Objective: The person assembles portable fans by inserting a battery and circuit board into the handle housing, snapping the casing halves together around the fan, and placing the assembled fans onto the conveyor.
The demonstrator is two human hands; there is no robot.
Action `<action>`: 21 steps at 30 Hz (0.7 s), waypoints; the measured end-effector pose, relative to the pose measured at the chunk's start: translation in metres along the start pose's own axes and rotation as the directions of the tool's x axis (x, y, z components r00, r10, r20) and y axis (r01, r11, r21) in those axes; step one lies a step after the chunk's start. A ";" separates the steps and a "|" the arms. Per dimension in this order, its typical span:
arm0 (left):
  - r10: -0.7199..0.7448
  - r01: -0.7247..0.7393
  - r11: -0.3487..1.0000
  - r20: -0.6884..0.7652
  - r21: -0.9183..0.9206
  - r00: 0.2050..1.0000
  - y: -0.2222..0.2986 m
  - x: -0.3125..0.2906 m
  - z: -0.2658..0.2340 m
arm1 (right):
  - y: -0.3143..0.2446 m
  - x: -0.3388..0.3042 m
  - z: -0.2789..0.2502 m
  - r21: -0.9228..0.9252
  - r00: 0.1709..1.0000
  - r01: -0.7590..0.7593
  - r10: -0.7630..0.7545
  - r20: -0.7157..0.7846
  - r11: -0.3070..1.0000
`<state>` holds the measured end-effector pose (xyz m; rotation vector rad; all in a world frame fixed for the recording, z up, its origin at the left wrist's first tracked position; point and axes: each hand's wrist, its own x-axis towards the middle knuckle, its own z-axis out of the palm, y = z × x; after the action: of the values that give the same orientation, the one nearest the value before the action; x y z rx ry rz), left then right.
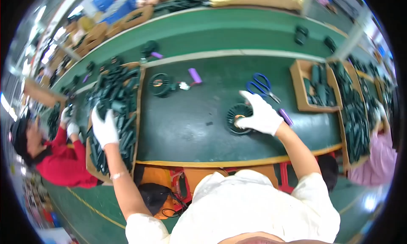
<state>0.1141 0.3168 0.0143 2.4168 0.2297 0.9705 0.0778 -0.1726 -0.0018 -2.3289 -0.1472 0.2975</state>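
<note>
My gloved left hand (104, 127) is over a cardboard box of dark green plastic parts (123, 91) at the table's left side. Its thumb and fingers are apart, with nothing visibly held among the parts. Near the middle right of the green table, my gloved right hand (262, 114) grips a round dark green fan housing (237, 124), its thumb at the copper-coloured centre. Beside that hand lies a purple cylinder (285, 117). Just beyond it rest blue-handled scissors (263, 86). A second fan housing (160, 85) sits at the far left, wired to another purple cylinder (195, 75).
Smaller cardboard box (316, 106) with green shells stands at the right, beside a longer box of parts (352, 117). A green conveyor belt (229, 27) runs behind the table, carrying dark assemblies (301, 34). Co-workers sit at left (63, 159) and right (373, 159).
</note>
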 end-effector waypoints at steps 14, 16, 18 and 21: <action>0.209 0.913 0.301 0.953 -0.276 0.219 0.247 -0.196 0.062 | -0.005 -0.070 0.009 0.869 0.989 0.078 0.069 -0.128 0.488; 0.196 0.884 0.385 0.959 -0.266 0.203 0.248 -0.195 0.059 | 0.011 -0.065 0.019 0.900 0.991 0.061 0.081 -0.106 0.433; 0.215 0.879 0.407 0.961 -0.249 0.173 0.246 -0.196 0.057 | 0.021 -0.064 0.023 0.926 0.992 0.047 0.092 -0.087 0.374; 0.230 0.886 0.408 0.964 -0.222 0.136 0.246 -0.196 0.049 | 0.031 -0.065 0.024 0.952 0.999 -0.025 0.048 0.011 0.304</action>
<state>-0.0040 0.0215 -0.0032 1.3148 -0.0557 -0.7791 0.0095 -0.1906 -0.0294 -1.0833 0.0979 0.2705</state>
